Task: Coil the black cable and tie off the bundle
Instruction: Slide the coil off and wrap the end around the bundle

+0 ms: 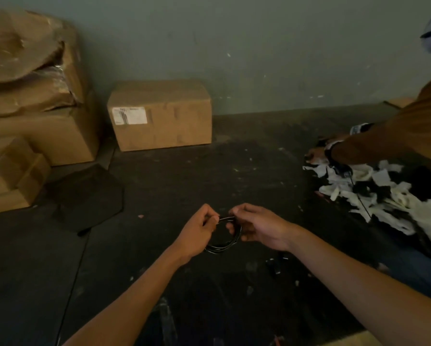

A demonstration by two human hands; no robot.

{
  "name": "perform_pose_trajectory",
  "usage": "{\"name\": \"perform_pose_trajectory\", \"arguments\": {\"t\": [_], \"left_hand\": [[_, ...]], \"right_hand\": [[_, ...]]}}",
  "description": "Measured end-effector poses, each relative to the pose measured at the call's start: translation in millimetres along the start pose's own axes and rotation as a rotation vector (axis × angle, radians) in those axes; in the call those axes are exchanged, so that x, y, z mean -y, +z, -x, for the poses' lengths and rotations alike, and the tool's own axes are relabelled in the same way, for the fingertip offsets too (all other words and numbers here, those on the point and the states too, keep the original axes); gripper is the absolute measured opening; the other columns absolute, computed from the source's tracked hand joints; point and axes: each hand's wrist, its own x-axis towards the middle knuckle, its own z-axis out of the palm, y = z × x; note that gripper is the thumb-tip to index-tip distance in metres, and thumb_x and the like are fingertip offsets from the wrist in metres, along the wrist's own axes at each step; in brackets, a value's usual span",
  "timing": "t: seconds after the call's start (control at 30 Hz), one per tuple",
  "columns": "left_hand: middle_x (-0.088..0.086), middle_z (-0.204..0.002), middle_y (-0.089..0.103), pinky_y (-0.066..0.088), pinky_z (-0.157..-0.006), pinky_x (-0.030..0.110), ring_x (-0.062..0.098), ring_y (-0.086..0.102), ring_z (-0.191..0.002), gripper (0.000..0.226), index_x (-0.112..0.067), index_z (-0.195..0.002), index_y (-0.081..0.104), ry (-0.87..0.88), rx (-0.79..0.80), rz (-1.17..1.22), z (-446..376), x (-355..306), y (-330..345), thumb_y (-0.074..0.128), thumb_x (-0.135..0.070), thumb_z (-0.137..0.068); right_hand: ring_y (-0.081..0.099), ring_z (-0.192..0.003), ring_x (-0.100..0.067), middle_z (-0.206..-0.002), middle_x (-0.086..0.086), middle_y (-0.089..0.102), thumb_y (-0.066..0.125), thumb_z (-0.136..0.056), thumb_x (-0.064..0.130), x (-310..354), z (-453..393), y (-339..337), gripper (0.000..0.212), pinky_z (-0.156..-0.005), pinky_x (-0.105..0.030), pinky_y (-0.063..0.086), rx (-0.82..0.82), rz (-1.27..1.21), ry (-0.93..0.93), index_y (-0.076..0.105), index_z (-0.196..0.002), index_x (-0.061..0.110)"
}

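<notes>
Both hands grip the coiled black cable (223,242) above the floor (159,186): left hand (197,232) pinching its top, right hand (259,227) clasping its side.

Black cable (224,243): small glossy coil, held upright above dark floor.

- cable (223,245): black, glossy jacket, looks plastic
- boxes (159,114): matt brown cardboard, creased
- floor (209,171): dark, rough, scuffed
- scraps (384,193): white, papery
</notes>
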Motion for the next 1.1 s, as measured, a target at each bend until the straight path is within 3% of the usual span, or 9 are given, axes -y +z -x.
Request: {"name": "perform_pose_trajectory", "arguments": {"t": [0.1,0.2,0.27,0.37,0.5,0.63,0.77,0.93,1.1], "left_hand": [[0.005,-0.084,0.053,0.041,-0.066,0.034,0.017,0.048,-0.073,0.016,-0.020,-0.089,0.053,-0.024,-0.023,0.008,-2,7,4,0.043,-0.018,-0.102],[0.004,-0.084,0.053,0.043,-0.067,0.034,0.017,0.049,-0.073,0.016,-0.021,-0.089,0.054,-0.058,-0.040,0.012,-6,16,3,0.044,-0.019,-0.102],[0.004,-0.083,0.052,0.044,-0.067,0.034,0.017,0.048,-0.071,0.016,-0.022,-0.089,0.054,-0.081,-0.054,0.003,-8,22,2,0.044,-0.020,-0.102],[0.005,-0.084,0.052,0.043,-0.066,0.035,0.017,0.048,-0.071,0.015,-0.021,-0.092,0.054,-0.104,-0.065,-0.006,-9,28,2,0.043,-0.019,-0.102],[0.006,-0.086,0.052,0.043,-0.064,0.031,0.017,0.048,-0.072,0.013,-0.019,-0.097,0.054,-0.118,-0.048,-0.011,-8,30,2,0.041,-0.019,-0.102],[0.005,-0.083,0.052,0.043,-0.064,0.032,0.017,0.048,-0.071,0.014,-0.019,-0.098,0.054,-0.131,-0.017,-0.017,-6,29,-2,0.041,-0.021,-0.102],[0.005,-0.083,0.053,0.043,-0.058,0.026,0.014,0.049,-0.067,0.015,-0.019,-0.102,0.054,-0.135,-0.001,-0.058,-5,28,-6,0.040,-0.023,-0.103],[0.004,-0.079,0.055,0.044,-0.052,0.022,0.009,0.049,-0.059,0.015,-0.022,-0.118,0.042,-0.090,-0.023,-0.127,-7,22,-14,0.040,-0.022,-0.103],[0.003,-0.068,0.051,0.037,-0.044,0.020,0.006,0.042,-0.047,0.006,-0.022,-0.106,0.041,0.038,-0.014,-0.230,-10,11,-24,0.040,-0.017,-0.102]], "right_hand": [[0.066,-0.105,-0.020,-0.115,-0.005,0.069,0.052,-0.099,0.037,-6,2,-11,0.027,-0.086,-0.037,0.052,-0.138,0.153,0.022,0.059,-0.122,0.025],[0.063,-0.092,-0.015,-0.109,-0.003,0.065,0.055,-0.098,0.029,-19,5,-29,0.017,-0.075,-0.031,0.053,-0.268,0.475,0.038,0.058,-0.114,0.023],[0.062,-0.086,-0.013,-0.103,-0.002,0.064,0.060,-0.095,0.024,-32,7,-42,0.009,-0.077,-0.032,0.054,-0.246,0.699,0.122,0.059,-0.104,0.023],[0.064,-0.080,-0.016,-0.100,-0.004,0.065,0.061,-0.094,0.030,-53,9,-49,0.014,-0.075,-0.034,0.055,-0.152,0.969,0.345,0.055,-0.102,0.020],[0.061,-0.085,-0.019,-0.108,-0.006,0.061,0.064,-0.091,0.033,-78,6,-48,0.030,-0.073,-0.032,0.051,-0.153,1.132,0.374,0.053,-0.113,0.016],[0.061,-0.101,-0.022,-0.126,-0.009,0.055,0.064,-0.090,0.027,-89,-2,-46,0.039,-0.077,-0.032,0.056,-0.185,1.135,0.388,0.051,-0.124,0.014],[0.064,-0.095,-0.018,-0.110,-0.005,0.062,0.062,-0.092,0.024,-70,-10,-39,0.024,-0.078,-0.030,0.054,-0.170,1.076,0.382,0.058,-0.114,0.016],[0.061,-0.079,-0.007,-0.099,0.004,0.064,0.063,-0.092,0.021,-17,-17,-14,0.020,-0.070,-0.025,0.050,-0.253,0.816,0.051,0.061,-0.112,0.024],[0.065,-0.088,-0.012,-0.100,0.003,0.063,0.065,-0.091,0.021,28,-9,26,0.020,-0.073,-0.027,0.055,-0.190,0.694,-0.249,0.058,-0.110,0.025]]}}
